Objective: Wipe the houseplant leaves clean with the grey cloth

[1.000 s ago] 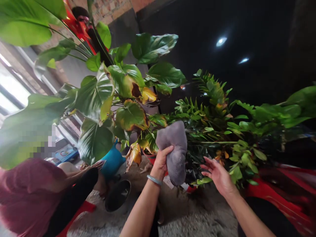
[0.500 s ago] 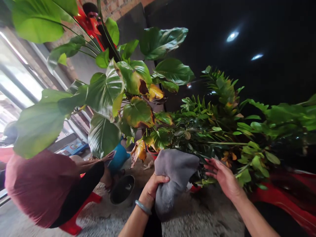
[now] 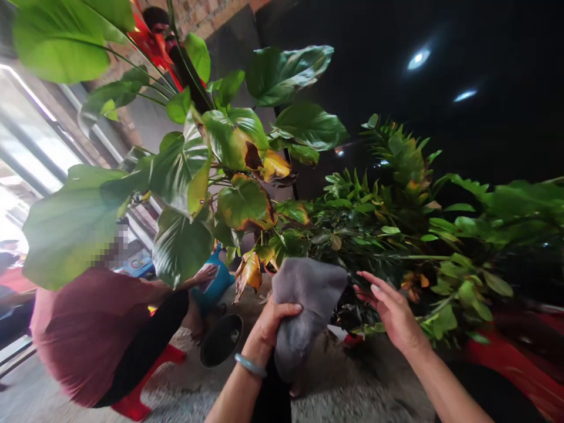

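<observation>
My left hand (image 3: 269, 324) is closed around a grey cloth (image 3: 304, 305), held up against the lower foliage of a small-leaved green plant (image 3: 388, 229). A bracelet (image 3: 249, 365) circles that wrist. My right hand (image 3: 392, 311) is open, fingers stretched toward the dark leaves just right of the cloth, holding nothing. A big-leaved plant (image 3: 207, 164) with yellowing, brown-edged leaves rises to the left and above.
Another person in a maroon top (image 3: 83, 329) crouches at the left on a red stool (image 3: 132, 402), one hand at a teal pot (image 3: 214, 282). A dark round bowl (image 3: 222, 341) lies on the grey gravelly ground. Red objects (image 3: 520, 370) sit at the right.
The cloth came down from in front of the leaves to lower foliage, and my right hand rose slightly, staying open. The other person's hand reached to the teal pot.
</observation>
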A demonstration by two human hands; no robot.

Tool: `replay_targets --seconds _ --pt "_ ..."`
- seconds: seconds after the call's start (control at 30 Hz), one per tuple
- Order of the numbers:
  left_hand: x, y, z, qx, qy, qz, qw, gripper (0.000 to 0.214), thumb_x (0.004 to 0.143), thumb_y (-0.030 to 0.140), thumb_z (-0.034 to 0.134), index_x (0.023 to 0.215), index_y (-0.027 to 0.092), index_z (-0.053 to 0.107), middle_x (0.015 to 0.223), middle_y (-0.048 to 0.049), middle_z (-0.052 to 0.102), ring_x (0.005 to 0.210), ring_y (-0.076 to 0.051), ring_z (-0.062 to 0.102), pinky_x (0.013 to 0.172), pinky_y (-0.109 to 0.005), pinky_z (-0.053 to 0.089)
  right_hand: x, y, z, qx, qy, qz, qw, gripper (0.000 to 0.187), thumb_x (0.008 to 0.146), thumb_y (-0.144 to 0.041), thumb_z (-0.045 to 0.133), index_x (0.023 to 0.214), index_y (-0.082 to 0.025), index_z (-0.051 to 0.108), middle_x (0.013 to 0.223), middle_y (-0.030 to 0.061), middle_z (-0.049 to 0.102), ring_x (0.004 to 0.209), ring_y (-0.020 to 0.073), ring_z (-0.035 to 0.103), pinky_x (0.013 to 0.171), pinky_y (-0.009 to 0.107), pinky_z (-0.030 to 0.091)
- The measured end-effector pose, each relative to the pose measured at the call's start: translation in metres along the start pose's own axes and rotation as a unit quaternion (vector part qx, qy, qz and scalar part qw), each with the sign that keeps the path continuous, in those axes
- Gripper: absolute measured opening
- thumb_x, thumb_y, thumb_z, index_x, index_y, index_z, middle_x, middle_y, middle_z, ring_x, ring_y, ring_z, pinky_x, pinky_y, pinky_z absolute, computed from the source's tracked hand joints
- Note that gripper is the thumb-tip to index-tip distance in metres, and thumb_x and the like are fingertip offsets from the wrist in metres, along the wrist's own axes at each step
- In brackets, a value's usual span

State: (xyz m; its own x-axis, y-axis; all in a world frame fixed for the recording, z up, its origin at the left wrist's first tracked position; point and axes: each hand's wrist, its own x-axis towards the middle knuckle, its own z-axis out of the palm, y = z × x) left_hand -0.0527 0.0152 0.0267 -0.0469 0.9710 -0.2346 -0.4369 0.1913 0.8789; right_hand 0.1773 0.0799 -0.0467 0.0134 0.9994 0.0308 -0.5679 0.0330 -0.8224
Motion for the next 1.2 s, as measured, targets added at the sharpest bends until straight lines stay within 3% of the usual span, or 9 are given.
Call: replay_targets --seconds 0.2,0.4,0.5,0.6,0.77,0.87,1.03,1.1,1.2 --pt "0.036 0.047 0.040 -0.136 0.145 0.091 0.976 0.018 0.057 0.008 0.068 0.074 0.016 0.067 0.057 0.0010 0.071 0.047 -0.014 0.063 0.054 -0.025 0.054 -0.003 0.008 -0.001 0.017 0.018 0.029 0.999 0.037 0.052 -0.049 0.085 0.082 -0.027 0.080 0.096 0.0084 0.079 0.092 0.0336 0.072 0.098 0.055 0.047" --pt "0.023 -0.039 0.021 -0.079 0.109 -0.125 0.983 0.024 0.057 0.010 0.069 0.081 0.010 0.070 0.053 -0.0054 0.070 0.046 -0.020 0.063 0.053 -0.029 0.052 -0.006 0.006 -0.007 -0.015 0.031 0.079 0.996 0.045 0.046 -0.052 0.085 0.083 -0.027 0.080 0.105 0.0082 0.077 0.108 0.0371 0.066 0.099 0.053 0.046" --pt "-0.001 -0.072 0.000 -0.084 0.041 -0.121 0.988 0.047 0.047 0.005 0.070 0.093 0.012 0.072 0.066 -0.0042 0.075 0.059 -0.023 0.069 0.061 -0.032 0.055 -0.006 0.004 -0.013 -0.014 0.022 0.087 0.996 0.043 0.050 -0.052 0.084 0.084 -0.027 0.080 0.101 0.0084 0.078 0.098 0.0348 0.069 0.092 0.051 0.050" --pt "-0.007 -0.051 0.000 -0.086 0.043 -0.085 0.992 0.037 0.045 0.007 0.073 0.082 0.011 0.073 0.069 -0.0060 0.076 0.058 -0.022 0.069 0.060 -0.030 0.054 -0.004 0.005 -0.017 0.011 0.017 0.071 0.997 0.036 0.054 -0.049 0.083 0.082 -0.027 0.080 0.099 0.0079 0.079 0.089 0.0316 0.072 0.084 0.048 0.053" --pt "0.032 0.011 0.023 -0.157 0.129 0.021 0.979 0.005 0.062 0.014 0.068 0.067 0.014 0.068 0.054 -0.0008 0.069 0.048 -0.016 0.062 0.055 -0.026 0.052 -0.004 0.010 -0.015 0.038 0.008 0.059 0.998 0.030 0.055 -0.045 0.084 0.079 -0.027 0.079 0.101 0.0084 0.078 0.086 0.0314 0.072 0.079 0.048 0.055" --pt "0.041 -0.011 0.023 -0.143 0.113 -0.049 0.982 0.008 0.066 0.013 0.066 0.073 0.012 0.069 0.054 -0.0019 0.069 0.048 -0.016 0.063 0.058 -0.027 0.052 -0.005 0.012 -0.013 0.039 0.010 0.074 0.996 0.032 0.054 -0.044 0.084 0.080 -0.026 0.079 0.096 0.0079 0.079 0.083 0.0317 0.073 0.075 0.047 0.056" --pt "0.005 -0.081 0.002 -0.073 0.015 -0.209 0.975 0.026 0.055 0.010 0.067 0.080 0.008 0.072 0.058 -0.0092 0.072 0.065 -0.028 0.071 0.071 -0.036 0.055 -0.006 0.007 -0.013 0.018 0.037 0.069 0.997 0.033 0.057 -0.047 0.081 0.081 -0.025 0.080 0.097 0.0074 0.079 0.097 0.0329 0.069 0.078 0.043 0.055" --pt "-0.003 -0.074 0.003 -0.074 0.011 -0.183 0.980 0.025 0.050 0.008 0.067 0.074 0.010 0.072 0.058 -0.0073 0.073 0.063 -0.027 0.071 0.070 -0.035 0.055 -0.006 0.005 -0.014 0.018 0.042 0.064 0.997 0.033 0.057 -0.049 0.080 0.080 -0.026 0.080 0.099 0.0076 0.078 0.099 0.0326 0.068 0.077 0.042 0.055" --pt "0.010 -0.026 0.019 -0.129 0.052 -0.052 0.989 0.016 0.056 0.014 0.069 0.072 0.012 0.071 0.060 -0.0031 0.074 0.056 -0.020 0.067 0.061 -0.028 0.053 -0.006 0.004 -0.016 0.030 0.036 0.074 0.996 0.035 0.057 -0.051 0.080 0.080 -0.026 0.079 0.105 0.0086 0.077 0.086 0.0307 0.071 0.068 0.041 0.055"
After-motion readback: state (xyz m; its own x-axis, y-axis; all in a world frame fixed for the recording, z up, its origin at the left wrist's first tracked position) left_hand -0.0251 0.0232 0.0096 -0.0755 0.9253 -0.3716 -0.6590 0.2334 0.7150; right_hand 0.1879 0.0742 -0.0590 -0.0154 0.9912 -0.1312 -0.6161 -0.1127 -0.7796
